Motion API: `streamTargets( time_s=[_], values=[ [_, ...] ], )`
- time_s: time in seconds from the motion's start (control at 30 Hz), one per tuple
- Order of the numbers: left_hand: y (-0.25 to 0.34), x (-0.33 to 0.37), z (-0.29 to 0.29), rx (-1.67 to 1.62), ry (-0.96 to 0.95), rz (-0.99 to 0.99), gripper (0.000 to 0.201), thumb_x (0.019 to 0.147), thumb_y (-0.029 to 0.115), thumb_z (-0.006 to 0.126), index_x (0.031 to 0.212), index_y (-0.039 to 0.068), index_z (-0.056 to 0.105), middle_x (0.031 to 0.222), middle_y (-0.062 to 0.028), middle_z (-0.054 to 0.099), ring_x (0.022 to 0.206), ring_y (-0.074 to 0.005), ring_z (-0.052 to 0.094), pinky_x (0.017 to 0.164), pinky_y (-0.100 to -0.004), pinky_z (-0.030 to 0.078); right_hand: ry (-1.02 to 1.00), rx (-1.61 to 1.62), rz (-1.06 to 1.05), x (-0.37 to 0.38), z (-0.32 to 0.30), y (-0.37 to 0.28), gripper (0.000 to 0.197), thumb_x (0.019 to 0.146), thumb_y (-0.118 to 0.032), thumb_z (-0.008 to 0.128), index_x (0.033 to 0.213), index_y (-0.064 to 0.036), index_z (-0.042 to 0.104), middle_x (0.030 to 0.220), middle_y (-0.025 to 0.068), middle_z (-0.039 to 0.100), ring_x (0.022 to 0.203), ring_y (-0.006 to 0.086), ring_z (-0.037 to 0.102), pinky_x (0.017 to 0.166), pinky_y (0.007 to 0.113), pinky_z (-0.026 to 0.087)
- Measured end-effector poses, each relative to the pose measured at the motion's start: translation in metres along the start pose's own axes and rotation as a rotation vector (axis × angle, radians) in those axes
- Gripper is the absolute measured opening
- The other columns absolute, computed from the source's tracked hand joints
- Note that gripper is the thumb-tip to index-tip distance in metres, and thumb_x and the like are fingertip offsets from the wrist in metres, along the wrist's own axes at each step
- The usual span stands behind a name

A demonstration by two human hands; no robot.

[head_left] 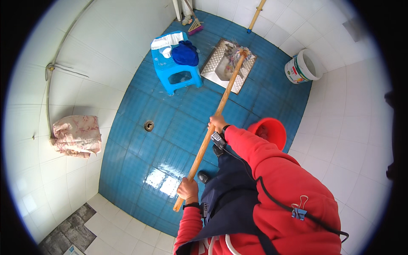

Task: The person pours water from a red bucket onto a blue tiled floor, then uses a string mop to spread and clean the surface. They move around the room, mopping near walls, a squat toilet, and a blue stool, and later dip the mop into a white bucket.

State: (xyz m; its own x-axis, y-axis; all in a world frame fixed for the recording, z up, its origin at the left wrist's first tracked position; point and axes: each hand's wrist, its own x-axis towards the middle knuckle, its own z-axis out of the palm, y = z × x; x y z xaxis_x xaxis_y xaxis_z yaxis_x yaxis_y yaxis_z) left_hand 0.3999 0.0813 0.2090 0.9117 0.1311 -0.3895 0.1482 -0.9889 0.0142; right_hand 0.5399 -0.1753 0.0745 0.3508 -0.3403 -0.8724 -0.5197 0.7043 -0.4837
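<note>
A: "A blue stool [163, 63] is standing ahead-left of you, bearing a dark-blue cloth [185, 53]. A red tub [278, 131] is sitting partly behind your right sleeve [250, 146], and a white bucket [300, 63] is standing farther off at right."

B: "Your right hand [219, 123] is gripping the wooden-handled mop [224, 100] about midway, your left hand [188, 190] near its close end. The mop head [235, 57] is lying over the metal squat pan [211, 63]."

A: "The bucket is showing a colourful printed label [293, 72]."
</note>
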Motion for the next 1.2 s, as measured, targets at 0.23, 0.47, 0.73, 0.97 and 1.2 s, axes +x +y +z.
streamTargets(
  time_s=[0.23,0.47,0.73,0.97,1.2],
  values=[
    [-0.091,-0.028,-0.005,-0.003,0.035,-0.102,0.019,0.064,0.03,0.061,0.066,0.011,0.058,0.062,-0.0119,0.06,0.061,-0.0321,0.06,0.056,-0.0419,0.046,-0.11,0.059,0.054,-0.07,0.033,0.061,0.01,0.074,-0.007,0.051,0.073,-0.0089,0.042,0.061,0.0072,0.039,0.048,0.0217,0.045,0.045,0.039,0.039],
    [-0.24,-0.064,0.006,-0.003,0.318,-0.048,0.012,0.058,0.017,0.058,0.053,0.01,0.049,0.053,-0.0099,0.055,0.051,-0.0307,0.055,0.051,-0.0419,0.043,-0.117,0.005,0.197,-0.146,0.083,0.173,0.008,0.076,-0.008,0.053,0.078,-0.0077,0.044,0.067,0.0095,0.046,0.053,0.0254,0.05,0.049,0.042,0.044],
    [-0.405,-0.129,0.012,0.023,0.364,-0.13,0.016,0.057,0.015,0.057,0.051,0.013,0.042,0.051,-0.005,0.051,0.048,-0.0256,0.051,0.05,-0.0376,0.04,-0.153,-0.026,0.462,-0.232,0.139,0.309,0.013,0.074,-0.006,0.051,0.067,-0.0085,0.04,0.063,0.0064,0.039,0.059,0.022,0.046,0.059,0.04,0.043],
    [-0.461,-0.182,0.015,0.019,0.328,-0.388,0.016,0.061,0.014,0.057,0.054,0.012,0.043,0.053,-0.0048,0.05,0.053,-0.027,0.052,0.055,-0.0392,0.04,-0.19,-0.296,0.528,-0.29,0.202,0.362,0.01,0.075,-0.007,0.051,0.072,-0.0071,0.042,0.069,0.0074,0.043,0.065,0.0232,0.05,0.063,0.042,0.045],
    [-0.445,-0.208,-0.005,-0.027,0.384,-0.58,0.018,0.065,0.014,0.058,0.055,0.01,0.044,0.054,-0.0075,0.049,0.055,-0.0287,0.05,0.055,-0.0399,0.038,-0.3,-0.462,0.498,-0.327,0.263,0.384,0.009,0.072,-0.003,0.053,0.071,-0.0069,0.045,0.061,0.006,0.044,0.052,0.0231,0.05,0.048,0.041,0.042]
  ],
)
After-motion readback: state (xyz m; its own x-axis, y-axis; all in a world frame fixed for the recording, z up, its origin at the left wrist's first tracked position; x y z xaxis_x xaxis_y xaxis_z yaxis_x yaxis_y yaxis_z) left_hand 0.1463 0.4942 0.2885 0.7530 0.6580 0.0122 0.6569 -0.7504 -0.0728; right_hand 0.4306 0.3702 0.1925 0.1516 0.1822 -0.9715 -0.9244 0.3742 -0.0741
